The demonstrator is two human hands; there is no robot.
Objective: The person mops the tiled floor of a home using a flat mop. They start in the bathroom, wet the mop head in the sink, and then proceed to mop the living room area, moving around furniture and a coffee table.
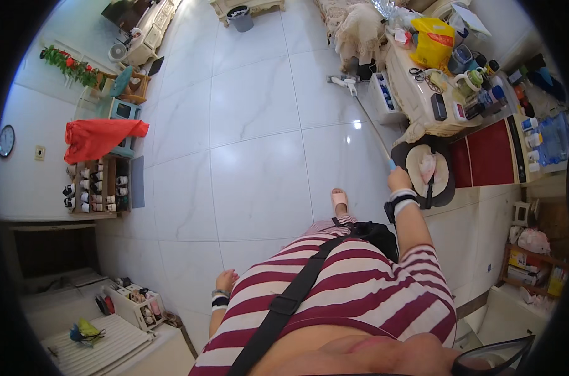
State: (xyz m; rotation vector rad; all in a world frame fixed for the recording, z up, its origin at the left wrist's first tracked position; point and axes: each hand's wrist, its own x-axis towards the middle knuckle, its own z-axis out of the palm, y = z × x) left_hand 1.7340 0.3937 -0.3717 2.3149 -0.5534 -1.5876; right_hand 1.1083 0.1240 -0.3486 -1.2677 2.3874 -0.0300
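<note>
My right hand (400,179) is closed around the blue grip of a long-handled floor mop or sweeper (372,126). Its pole slants up and left to a flat white head (343,81), which lies on the tiled floor beside a white storage bin (384,99). Close to the right of that hand stands a dark-rimmed stool or chair with a cream cushion (413,164); a pinkish plastic bag (427,168) and a black-handled object lie on it. My left hand (226,280) hangs by my side, holding nothing visible, its fingers loosely curled.
A carved cream cabinet (406,101) at the right holds scissors, bottles and a yellow bag (432,42). A grey waste bin (240,19) stands at the far end. To the left are a shoe rack (108,185), a red cloth (101,138) over stools, and a wooden chair (136,89).
</note>
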